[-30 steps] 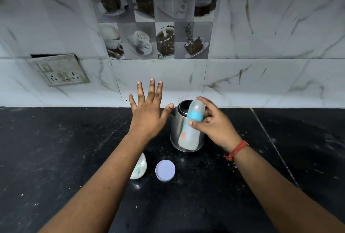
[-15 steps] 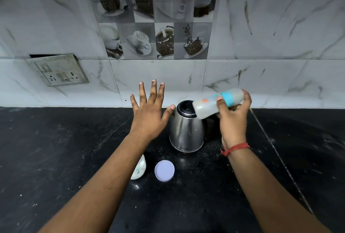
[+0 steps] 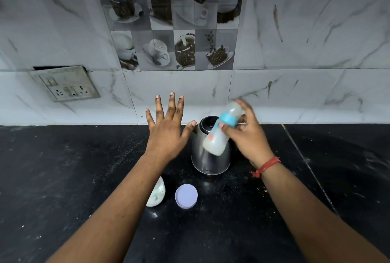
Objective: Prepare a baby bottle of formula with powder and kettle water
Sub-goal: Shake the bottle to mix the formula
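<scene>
My right hand (image 3: 247, 134) grips one baby bottle (image 3: 221, 130) in the air over the black counter (image 3: 63, 178), fingers wrapped around its blue collar; the bottle is tilted, cap end up and to the right, milky liquid in its lower end, its outline blurred. It hangs in front of one steel kettle (image 3: 209, 157), which stands upright at the back of the counter. My left hand (image 3: 168, 132) holds nothing: palm down, all five fingers spread above the counter, thumb tip near the kettle's rim. Nearer to me lie one round lilac lid (image 3: 186, 196), flat, and just left of it one white container (image 3: 157, 194), partly hidden by my left forearm. One red thread band (image 3: 267, 165) circles my right wrist. One switch plate (image 3: 65, 83) sits on the marble wall.
</scene>
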